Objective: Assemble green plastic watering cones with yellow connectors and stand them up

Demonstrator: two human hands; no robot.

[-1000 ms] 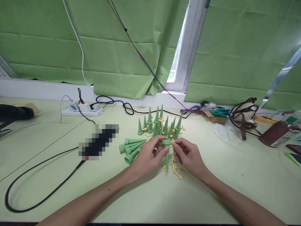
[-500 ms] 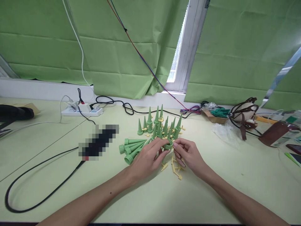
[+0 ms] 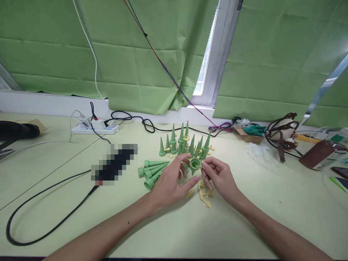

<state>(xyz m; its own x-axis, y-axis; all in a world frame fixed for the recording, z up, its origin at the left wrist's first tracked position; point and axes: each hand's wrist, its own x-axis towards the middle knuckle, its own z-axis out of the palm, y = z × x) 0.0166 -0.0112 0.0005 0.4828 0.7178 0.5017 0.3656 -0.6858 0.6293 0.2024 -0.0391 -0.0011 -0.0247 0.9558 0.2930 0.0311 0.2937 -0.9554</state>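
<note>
My left hand (image 3: 171,181) pinches a green plastic cone spike (image 3: 195,165), its round open end turned toward me. My right hand (image 3: 220,177) is curled beside it, fingertips at the cone's right rim, seemingly on a small yellow piece. Under both hands lie several small yellow connectors (image 3: 203,195) on the table. Behind the hands stands a cluster of upright green cones (image 3: 185,143). Several more green cones (image 3: 152,170) lie flat to the left.
A pale green table (image 3: 54,174) holds a black cable (image 3: 40,217), a blurred dark item (image 3: 114,165), a white power strip (image 3: 94,127), and clutter with a brown-strapped object (image 3: 282,136) at right. Green curtains hang behind.
The cone in my left hand turned from pointing tip-down to lying with its open end toward me, and rose slightly. My right hand stayed close at its rim.
</note>
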